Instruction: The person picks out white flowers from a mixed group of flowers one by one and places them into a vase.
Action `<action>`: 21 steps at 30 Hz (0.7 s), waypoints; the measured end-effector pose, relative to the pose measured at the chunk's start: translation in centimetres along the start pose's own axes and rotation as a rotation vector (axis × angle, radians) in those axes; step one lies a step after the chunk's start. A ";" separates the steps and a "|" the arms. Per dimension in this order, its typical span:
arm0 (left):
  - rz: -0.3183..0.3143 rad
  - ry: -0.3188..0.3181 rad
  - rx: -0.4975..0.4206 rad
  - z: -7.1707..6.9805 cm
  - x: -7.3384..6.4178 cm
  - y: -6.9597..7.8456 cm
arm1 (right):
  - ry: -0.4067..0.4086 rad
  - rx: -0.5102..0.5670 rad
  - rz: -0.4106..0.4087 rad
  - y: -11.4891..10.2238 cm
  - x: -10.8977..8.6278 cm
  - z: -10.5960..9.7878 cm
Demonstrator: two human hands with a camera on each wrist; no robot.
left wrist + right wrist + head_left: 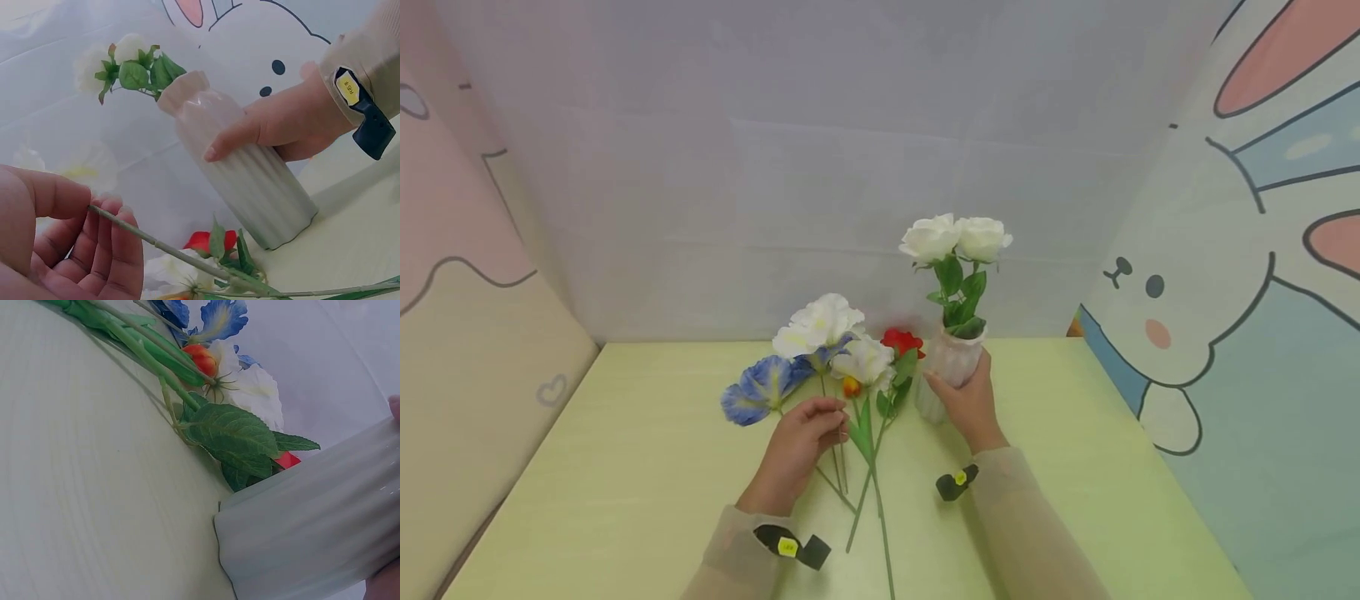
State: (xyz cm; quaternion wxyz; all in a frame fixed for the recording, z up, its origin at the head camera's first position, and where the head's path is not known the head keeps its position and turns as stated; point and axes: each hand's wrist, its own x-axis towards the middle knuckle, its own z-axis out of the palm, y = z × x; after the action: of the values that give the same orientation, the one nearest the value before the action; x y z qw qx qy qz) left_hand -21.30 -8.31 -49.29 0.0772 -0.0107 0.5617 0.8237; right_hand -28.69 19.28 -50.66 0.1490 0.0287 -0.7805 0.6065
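Observation:
My right hand [973, 404] grips a white ribbed vase [951, 358] around its side, thumb across the front. Two white roses [957, 240] with green leaves stand in the vase. To its left, my left hand [805, 437] pinches a thin green stem [156, 242] between thumb and fingers. A large white flower [822, 323] is above that hand, and blue flowers [763, 387] lie beside it. Another white flower [865, 362], a small orange-red bud [851, 386] and a red flower [901, 342] lie between the hands.
Loose flower stems [882, 508] stretch toward the front of the pale yellow table [647, 467]. A plain whitish cloth [850, 167] backs the table. Printed cloths hang at both sides, the right one with a rabbit [1180, 317].

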 end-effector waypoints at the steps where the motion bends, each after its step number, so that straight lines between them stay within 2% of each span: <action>1: 0.008 0.001 0.000 0.0 -0.1 0.1 | 0.000 0.002 0.002 0.0 0.0 0.0; 8: 0.053 0.015 0.030 0.3 -0.4 0.5 | -0.018 0.021 0.050 -0.4 0.0 -0.1; 12: 0.079 0.026 0.093 0.5 -0.7 0.8 | -0.032 0.004 0.055 -2.6 -0.7 -0.2; 15: 0.090 0.055 0.125 0.6 -0.7 1.0 | -0.041 -0.012 0.057 -4.2 -1.3 -0.3; 21: 0.149 0.120 0.184 0.7 -0.9 1.5 | -0.045 -0.020 0.063 -4.9 -1.6 -0.3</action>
State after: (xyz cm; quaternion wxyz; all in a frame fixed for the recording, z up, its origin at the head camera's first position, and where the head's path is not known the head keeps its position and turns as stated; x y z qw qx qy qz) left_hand -20.58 -8.30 -47.59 -0.0171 -0.0111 0.6377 0.7700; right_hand -25.98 18.07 -46.41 0.1123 0.0162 -0.7902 0.6023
